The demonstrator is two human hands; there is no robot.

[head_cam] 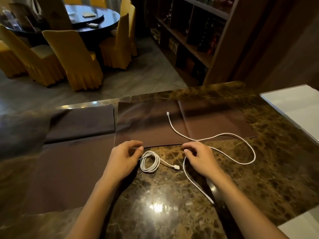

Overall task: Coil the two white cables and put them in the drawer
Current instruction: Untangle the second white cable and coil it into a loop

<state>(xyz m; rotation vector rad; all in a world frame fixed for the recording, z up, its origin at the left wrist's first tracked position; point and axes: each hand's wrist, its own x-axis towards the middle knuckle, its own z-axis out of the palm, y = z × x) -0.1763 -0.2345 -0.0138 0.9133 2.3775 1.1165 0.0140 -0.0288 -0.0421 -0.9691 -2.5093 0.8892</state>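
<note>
The marble desk point(172, 195) fills the near half of the view, partly covered by a dark brown sheet point(150, 125) and a brown cloth point(77, 121) to the left. No drawer is visible anywhere, so the storing step is still wholly ahead.

The larger of the two task items is the loose white cable point(229, 134). It sprawls in wide curves: one plug end lies on the brown sheet, the run crosses itself near the sheet's front edge, swings out to the right over the marble, comes back under the right hand, and trails toward the near right, where its other end rests on the desk. It is not coiled at all.

The coiled white cable point(149, 162) lies on the marble between the two hands, wound in several tight rings, with its flat plug sticking out to the right. That one looks finished, bar being put away.

The left hand point(124, 159) sits just beside the coil; its grip is half curled, thumb and forefinger close together near the coil's left edge, and I cannot tell whether they pinch a strand. The right hand point(202, 157) rests on the loose cable, its grip pressed lightly together over the cord where it passes beneath the fingers.

By my reckoning, roughly a third is done: one coil made, one to wind, both to stow.
</note>
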